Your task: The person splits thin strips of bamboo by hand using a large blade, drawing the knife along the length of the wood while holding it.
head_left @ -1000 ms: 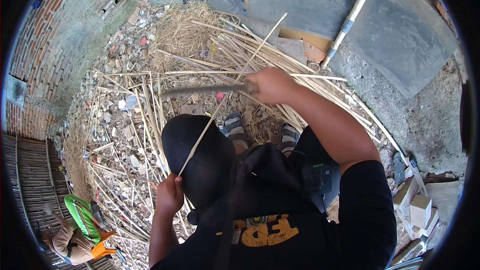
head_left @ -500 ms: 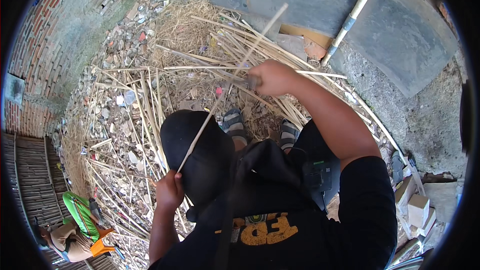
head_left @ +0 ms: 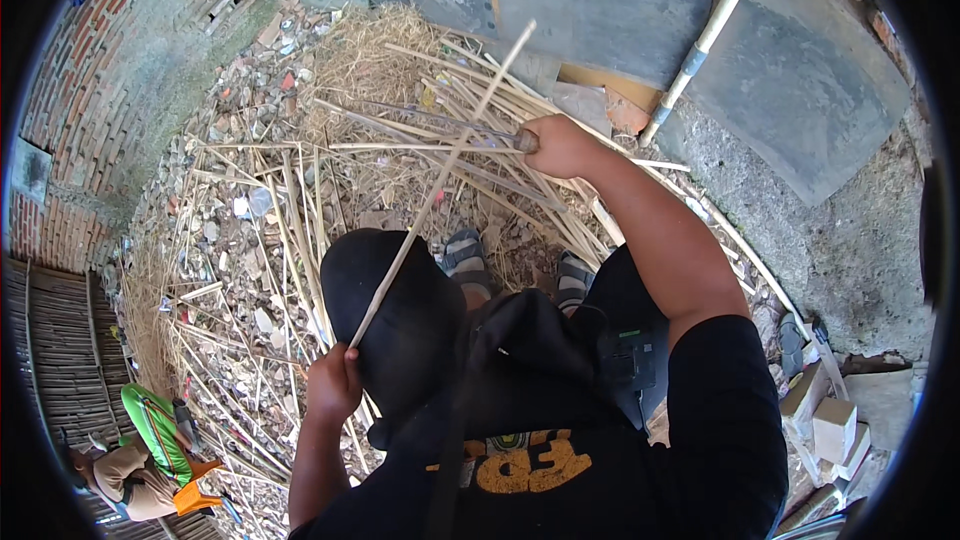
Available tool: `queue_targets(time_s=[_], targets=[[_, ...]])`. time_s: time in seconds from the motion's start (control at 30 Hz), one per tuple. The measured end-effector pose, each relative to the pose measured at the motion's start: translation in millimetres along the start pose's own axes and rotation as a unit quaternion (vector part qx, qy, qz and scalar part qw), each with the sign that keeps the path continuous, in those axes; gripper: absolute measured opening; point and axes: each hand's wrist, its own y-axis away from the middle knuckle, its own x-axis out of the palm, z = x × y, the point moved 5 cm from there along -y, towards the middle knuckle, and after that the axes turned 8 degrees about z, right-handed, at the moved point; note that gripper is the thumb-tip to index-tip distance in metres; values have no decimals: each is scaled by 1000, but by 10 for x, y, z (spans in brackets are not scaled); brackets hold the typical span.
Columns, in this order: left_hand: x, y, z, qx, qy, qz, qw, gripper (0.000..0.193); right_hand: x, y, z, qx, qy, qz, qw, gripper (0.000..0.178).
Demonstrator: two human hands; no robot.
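Observation:
My left hand [head_left: 334, 383] is closed around the lower end of a long, pale bamboo stick [head_left: 405, 243]. The stick slants up and away to the right, passing over my black-clad left knee. My right hand [head_left: 562, 147] grips the brown handle of a long-bladed knife [head_left: 526, 140]. Its thin dark blade points left and appears to cross the stick's upper part; whether the two touch, I cannot tell. Below the hands, many bamboo strips [head_left: 480, 90] lie in a loose heap on the ground.
My sandalled feet [head_left: 465, 258] stand on ground littered with rubble [head_left: 250, 270]. Dry straw [head_left: 375, 40] lies at the far side. A pale pole [head_left: 705, 40] leans against grey panels on the right. Another person [head_left: 150, 470] sits at the lower left, and blocks [head_left: 834, 427] lie at the lower right.
My right hand has moved slightly right with the knife, and the blade now points more to the far left. The stick's far end has swung left and lower. My left hand stays nearly still.

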Motion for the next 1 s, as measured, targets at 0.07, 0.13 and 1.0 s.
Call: queue_targets(time_s=[0.07, 0.13, 1.0], targets=[[-74, 0, -110, 10, 6, 3, 1000, 28, 14, -18, -177, -4, 58, -12, 998, 23], [-84, 67, -109, -29, -4, 11, 1000, 28, 57, 19, 27, -16, 63, -35, 997, 21], [-8, 104, -62, -26, -31, -10, 999, 29, 65, 223, 522, -12, 146, 43, 988, 23]])
